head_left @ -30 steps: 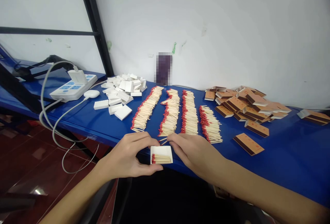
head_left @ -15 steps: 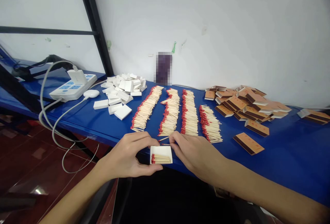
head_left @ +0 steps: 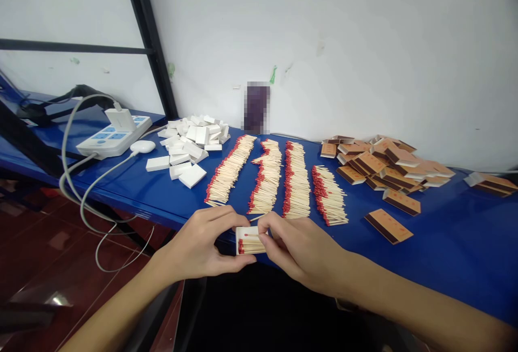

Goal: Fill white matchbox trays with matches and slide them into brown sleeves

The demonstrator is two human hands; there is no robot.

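My left hand (head_left: 208, 244) grips a small white matchbox tray (head_left: 239, 231) between thumb and fingers at the table's front edge. Several red-tipped matches (head_left: 251, 246) lie side by side in the tray, heads to the left. Over the tray's right end, my right hand (head_left: 295, 241) pinches a single match (head_left: 251, 235), its red head pointing left above the bare part of the tray floor. One loose match (head_left: 257, 217) lies on the table just beyond the tray, partly hidden by my right hand. Rows of matches (head_left: 297, 179) spread out behind both hands.
White trays (head_left: 192, 175) are heaped at the back left. Orange-brown matchbox sleeves (head_left: 389, 226) lie in a pile and singly on the right of the blue table (head_left: 445, 244). A power strip (head_left: 113, 139) with white cables stands at the left, by a black metal frame (head_left: 151, 44).
My right hand has moved left from the table beside the tray to above it, bringing one match along. My left hand holds the tray in nearly the same place.
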